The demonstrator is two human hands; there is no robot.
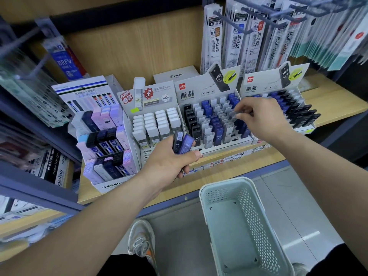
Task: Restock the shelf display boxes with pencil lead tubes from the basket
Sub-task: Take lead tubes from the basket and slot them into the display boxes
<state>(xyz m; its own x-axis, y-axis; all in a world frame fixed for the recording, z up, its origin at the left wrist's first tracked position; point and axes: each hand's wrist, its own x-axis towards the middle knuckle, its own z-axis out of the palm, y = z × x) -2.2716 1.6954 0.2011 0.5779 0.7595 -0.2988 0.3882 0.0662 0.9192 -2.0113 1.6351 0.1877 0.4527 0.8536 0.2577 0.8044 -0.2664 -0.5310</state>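
While a person stood facing a wooden shelf (pixel 338 100) of stationery, both bare arms stretched out over it. Their left hand (pixel 169 160) was held low in front of the shelf edge, fingers curled round a small bunch of pencil lead tubes (pixel 182 143); 2 showed plainly, 1 dark grey and 1 blue, their tops sticking up above the thumb. Their right hand (pixel 262 118) hovered over the middle display box (pixel 189 93), a grey card tray with a red logo and rows of black, blue and clear tubes standing tilted in slots. Thumb and forefinger of that hand pinched 1 pale, see-through tube (pixel 233 114) just above the slots near the tray's right side; blur made it hard to tell whether the tube touched a slot. Just to the right stood a second display box (pixel 272 78) of the same kind, mostly holding dark tubes. To the left sat a box of white-capped tubes (pixel 159 90), and beyond it a tiered MONO box (pixel 108 185) of pastel and navy cases. Packs of pen refills (pixel 235 42) hung from hooks above. Below the shelf, on a grey tiled floor, a pale green perforated basket (pixel 256 220) stood near the person's right side, with 1 trainer (pixel 142 240) beside it.
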